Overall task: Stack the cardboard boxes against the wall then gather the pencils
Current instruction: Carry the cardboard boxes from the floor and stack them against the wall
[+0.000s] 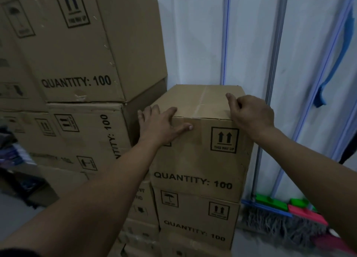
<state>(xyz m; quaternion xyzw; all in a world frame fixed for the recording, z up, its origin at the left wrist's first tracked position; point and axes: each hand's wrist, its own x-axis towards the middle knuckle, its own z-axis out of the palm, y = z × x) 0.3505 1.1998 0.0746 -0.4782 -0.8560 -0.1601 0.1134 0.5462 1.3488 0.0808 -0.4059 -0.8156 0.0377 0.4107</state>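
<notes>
A taller stack of cardboard boxes [77,53] stood at the left against the wall [193,34]. Just beside it the left hand [160,125] lay flat on the near left corner of the top box [201,156], fingers straight and spread, thumb pressed on the front face, clasping nothing. That top box sat on a lower box [193,218], between the two hands and close to the wall; at its near right corner the right hand [251,115] gripped the top edge with curled fingers, and mop handles [274,63] leaned further right.
</notes>
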